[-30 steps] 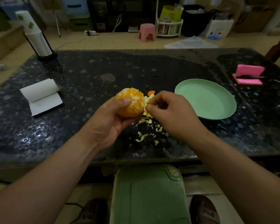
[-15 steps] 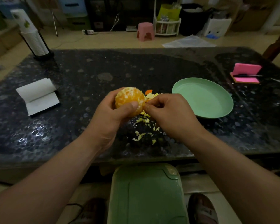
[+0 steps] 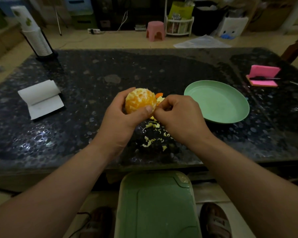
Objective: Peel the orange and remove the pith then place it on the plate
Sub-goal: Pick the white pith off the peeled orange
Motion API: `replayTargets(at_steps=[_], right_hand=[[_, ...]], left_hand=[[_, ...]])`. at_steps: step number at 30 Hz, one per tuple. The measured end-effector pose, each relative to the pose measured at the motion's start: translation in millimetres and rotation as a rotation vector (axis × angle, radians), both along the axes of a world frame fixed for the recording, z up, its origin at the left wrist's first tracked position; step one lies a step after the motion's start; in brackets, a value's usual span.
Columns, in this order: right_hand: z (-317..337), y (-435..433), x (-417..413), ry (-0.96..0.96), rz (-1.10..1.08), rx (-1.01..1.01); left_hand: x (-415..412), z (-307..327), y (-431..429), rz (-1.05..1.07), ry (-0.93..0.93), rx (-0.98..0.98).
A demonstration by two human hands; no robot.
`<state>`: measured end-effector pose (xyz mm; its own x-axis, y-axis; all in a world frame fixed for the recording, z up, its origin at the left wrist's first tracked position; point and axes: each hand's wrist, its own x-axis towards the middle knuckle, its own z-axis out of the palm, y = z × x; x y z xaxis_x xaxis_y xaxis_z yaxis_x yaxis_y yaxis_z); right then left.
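My left hand [image 3: 120,121] grips a peeled orange [image 3: 139,100] above the dark table, thumb across its front. White pith patches still streak the fruit's top. My right hand [image 3: 179,119] has its fingers curled and pinches at pith on the orange's right side, next to my left thumb. An empty green plate [image 3: 230,115] lies on the table just right of my right hand. Pale pith scraps [image 3: 153,134] and a bit of orange peel [image 3: 159,95] lie on the table under and behind the hands.
A white folded paper [image 3: 41,100] lies at the left. A stack of paper cups [image 3: 34,35] stands at the far left corner. A pink sticky-note pad with a pen [image 3: 263,76] sits at the far right. A green bin lid [image 3: 156,205] is below the table's front edge.
My left hand has turned the orange and raised it slightly, thumb now lower on its front. My right hand stays pinched at the fruit's right side.
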<state>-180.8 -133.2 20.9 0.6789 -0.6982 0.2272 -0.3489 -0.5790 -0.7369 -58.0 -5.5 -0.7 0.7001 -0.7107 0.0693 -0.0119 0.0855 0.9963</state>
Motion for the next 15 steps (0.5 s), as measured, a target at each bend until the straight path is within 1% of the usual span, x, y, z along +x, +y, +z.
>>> replayTargets(at_steps=[3, 6, 8, 11, 15], right_hand=[[-1, -3, -1, -0.022, 0.021, 0.028], [1, -6, -3, -0.067, 0.053, 0.162], [6, -8, -6, -0.088, 0.072, 0.255], [11, -9, -8, -0.1, 0.115, 0.289], [9, -7, -8, -0.107, 0.122, 0.21]], left_hand=[[1, 3, -1, -0.014, 0.12, -0.03], [4, 8, -2, -0.052, 0.328, -0.093], [8, 9, -1, -0.091, 0.422, -0.13], [11, 9, 0, -0.108, 0.45, -0.141], [12, 10, 0, -0.089, 0.415, -0.137]])
